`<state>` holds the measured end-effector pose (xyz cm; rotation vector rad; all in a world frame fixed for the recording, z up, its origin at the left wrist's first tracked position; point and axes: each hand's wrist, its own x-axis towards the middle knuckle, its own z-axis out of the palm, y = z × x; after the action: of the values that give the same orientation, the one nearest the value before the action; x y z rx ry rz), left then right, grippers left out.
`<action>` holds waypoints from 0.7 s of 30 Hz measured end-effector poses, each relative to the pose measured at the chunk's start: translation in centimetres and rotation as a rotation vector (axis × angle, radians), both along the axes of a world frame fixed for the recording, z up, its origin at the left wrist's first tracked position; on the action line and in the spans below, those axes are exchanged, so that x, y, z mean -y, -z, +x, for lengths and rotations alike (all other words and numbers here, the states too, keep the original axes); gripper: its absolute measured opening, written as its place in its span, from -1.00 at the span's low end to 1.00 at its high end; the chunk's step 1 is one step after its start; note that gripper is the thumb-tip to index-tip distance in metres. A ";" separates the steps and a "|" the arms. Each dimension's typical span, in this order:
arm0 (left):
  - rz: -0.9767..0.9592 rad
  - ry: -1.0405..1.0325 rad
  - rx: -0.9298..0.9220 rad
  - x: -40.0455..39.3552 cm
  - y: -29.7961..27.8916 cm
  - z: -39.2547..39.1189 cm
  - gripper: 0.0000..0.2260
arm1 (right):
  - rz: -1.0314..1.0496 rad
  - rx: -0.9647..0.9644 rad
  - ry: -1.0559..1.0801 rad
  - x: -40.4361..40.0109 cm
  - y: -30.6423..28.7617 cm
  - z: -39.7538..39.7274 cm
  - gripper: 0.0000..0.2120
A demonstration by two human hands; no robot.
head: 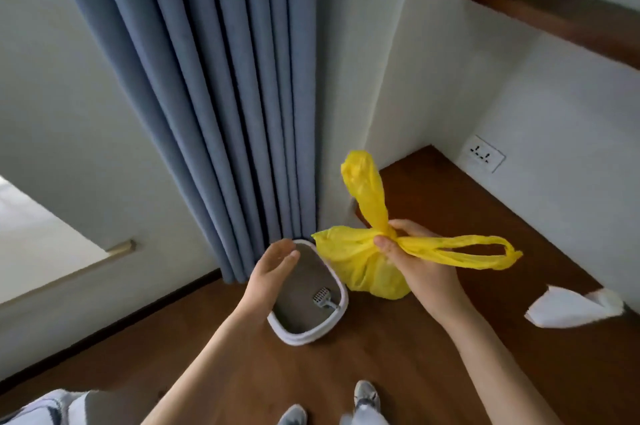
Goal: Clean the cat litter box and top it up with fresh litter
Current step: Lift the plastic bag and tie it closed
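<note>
Beside the blue curtain [214,85], at its foot, a white litter box [337,289] sits on the wooden floor [433,372], grey litter inside and a grey scoop [323,298] lying near its right rim. Just right of the litter box and above it, the right hand [420,267] pinches the gathered neck of a yellow plastic bag [360,265], fingers curled round it; one handle loop stands up, the other stretches rightward. Over the litter box's left rim hovers the left hand [272,269], fingers relaxed and apart, holding nothing. Farther right of the litter box, a white bag [571,308] lies on the floor below a wall socket [483,154].
</note>
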<state>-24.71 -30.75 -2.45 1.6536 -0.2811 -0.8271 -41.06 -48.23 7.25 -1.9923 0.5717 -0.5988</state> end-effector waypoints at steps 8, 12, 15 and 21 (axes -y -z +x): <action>-0.058 0.460 -0.364 4.5 -1.8 -4.5 -0.71 | 0.208 0.138 0.419 -5.4 -3.0 -7.1 -0.88; -0.042 0.558 -0.547 6.9 -1.8 -9.3 -0.64 | 0.211 0.148 0.662 -7.7 -2.7 -12.8 -0.93; -0.018 0.681 -0.545 7.9 -2.1 -14.2 -0.63 | 0.245 0.202 0.854 -9.7 -2.4 -17.9 -0.93; 0.045 0.966 -0.523 8.0 -2.0 -26.6 -0.68 | 0.244 0.262 1.243 -15.5 -1.4 -29.7 -0.81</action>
<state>-51.33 -38.73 -0.45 1.2265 -0.7080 -1.9493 -70.78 -32.69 8.66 -1.1127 1.6211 -1.3983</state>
